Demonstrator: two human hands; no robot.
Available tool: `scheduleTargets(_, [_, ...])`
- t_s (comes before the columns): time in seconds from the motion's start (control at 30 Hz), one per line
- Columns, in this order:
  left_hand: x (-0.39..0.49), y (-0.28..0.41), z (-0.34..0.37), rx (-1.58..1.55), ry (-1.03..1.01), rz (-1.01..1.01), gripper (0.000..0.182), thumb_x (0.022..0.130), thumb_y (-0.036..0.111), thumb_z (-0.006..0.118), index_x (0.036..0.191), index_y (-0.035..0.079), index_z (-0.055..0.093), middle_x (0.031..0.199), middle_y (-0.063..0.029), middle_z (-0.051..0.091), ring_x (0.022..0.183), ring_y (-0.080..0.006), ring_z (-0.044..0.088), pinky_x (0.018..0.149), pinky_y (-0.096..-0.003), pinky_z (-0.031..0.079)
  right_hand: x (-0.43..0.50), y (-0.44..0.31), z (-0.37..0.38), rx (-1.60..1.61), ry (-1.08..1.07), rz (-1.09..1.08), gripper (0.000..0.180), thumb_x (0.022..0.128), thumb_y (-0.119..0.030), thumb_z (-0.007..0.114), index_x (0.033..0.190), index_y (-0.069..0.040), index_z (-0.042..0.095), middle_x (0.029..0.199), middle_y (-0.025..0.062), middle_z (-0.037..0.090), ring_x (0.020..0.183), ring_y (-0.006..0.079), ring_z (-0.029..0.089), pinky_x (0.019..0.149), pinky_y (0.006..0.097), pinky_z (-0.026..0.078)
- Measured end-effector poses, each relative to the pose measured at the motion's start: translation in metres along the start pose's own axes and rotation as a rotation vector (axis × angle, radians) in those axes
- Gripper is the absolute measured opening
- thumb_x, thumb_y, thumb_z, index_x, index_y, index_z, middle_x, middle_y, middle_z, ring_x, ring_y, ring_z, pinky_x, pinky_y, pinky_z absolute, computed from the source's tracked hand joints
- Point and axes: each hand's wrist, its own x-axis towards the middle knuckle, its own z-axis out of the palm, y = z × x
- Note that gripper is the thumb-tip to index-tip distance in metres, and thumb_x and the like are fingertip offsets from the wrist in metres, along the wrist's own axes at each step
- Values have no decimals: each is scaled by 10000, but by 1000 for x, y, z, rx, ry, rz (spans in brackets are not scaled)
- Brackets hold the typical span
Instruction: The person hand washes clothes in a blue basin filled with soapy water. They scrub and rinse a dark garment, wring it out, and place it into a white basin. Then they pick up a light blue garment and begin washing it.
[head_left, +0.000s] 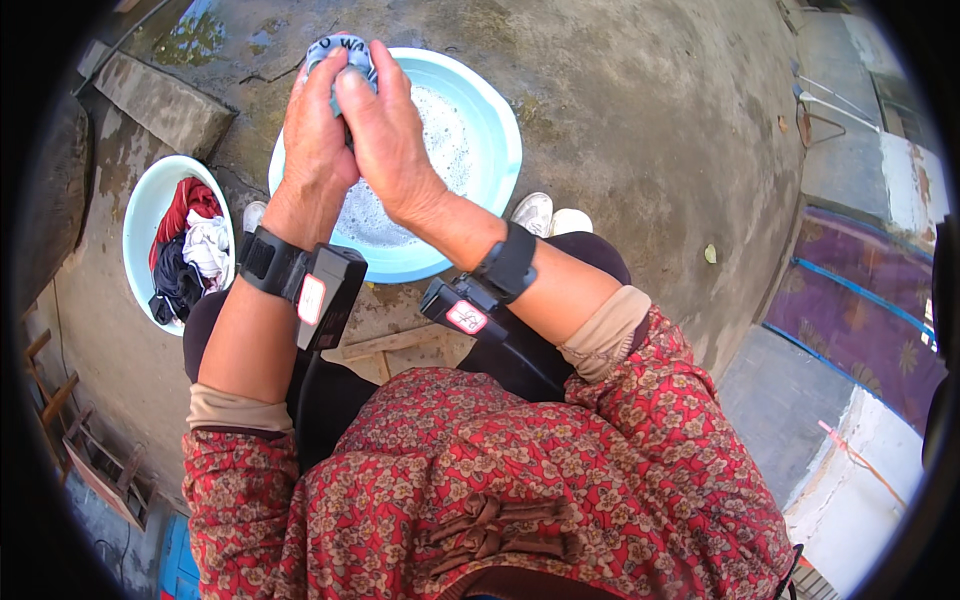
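Note:
My left hand (319, 124) and my right hand (390, 135) are pressed together around a bunched grey-blue cloth (346, 46) with dark lettering. The cloth sticks out past my fingertips, and its lower part is hidden between my palms. Both hands are over the left part of a large light-blue plastic basin (504, 150), which holds sudsy water (446, 135). Whether the cloth touches the water cannot be told.
A smaller pale basin (137, 247) with red, white and dark clothes stands at the left on wet concrete. Beyond it lies a concrete block (161, 101). Wooden furniture (105, 465) is at the lower left. A purple patterned curtain (862, 300) hangs at the right.

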Motion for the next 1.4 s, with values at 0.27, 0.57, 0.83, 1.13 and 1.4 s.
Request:
scheduleTargets(0.27, [-30, -30, -3, 98, 48, -206, 238, 908, 211, 498, 1068, 43, 548, 1002, -45, 594, 913, -154, 571, 833, -295, 442, 17, 33, -21, 466, 36, 563, 518, 906, -299, 431, 1309, 15, 350, 1269, 135, 444, 1130, 220, 451, 945, 312, 362])
scheduleTargets(0.57, [-23, -22, -13, 137, 120, -216, 222, 874, 188, 501, 1050, 58, 535, 962, -37, 577, 873, -150, 546, 786, -294, 438, 0, 21, -5, 231, -35, 416, 572, 920, -276, 422, 1374, -2, 208, 1242, 148, 445, 1149, 208, 420, 981, 306, 319])
scheduleTargets(0.83, [-3, -8, -21, -31, 44, -368, 351, 901, 361, 502, 1088, 64, 526, 949, -58, 589, 846, -176, 574, 742, -323, 480, -11, 22, 2, 297, -136, 152, 484, 903, -246, 393, 1310, 12, 347, 1336, 194, 352, 1247, 283, 345, 1036, 331, 262])
scheduleTargets(1.13, [-33, -37, -13, 39, 57, -345, 318, 941, 323, 413, 1128, 77, 492, 1091, -65, 558, 1004, -199, 533, 906, -360, 415, 17, 31, -20, 406, 81, 626, 503, 910, -290, 441, 1317, -7, 360, 1310, 146, 417, 1175, 236, 416, 982, 313, 314])
scheduleTargets(1.4, [-10, -3, -20, 55, -49, -271, 378, 936, 369, 409, 1116, 48, 490, 1055, -84, 548, 980, -199, 538, 849, -343, 453, -12, 18, 7, 72, -79, 197, 612, 882, -360, 460, 1338, 15, 295, 1349, 222, 323, 1273, 302, 302, 1048, 350, 242])
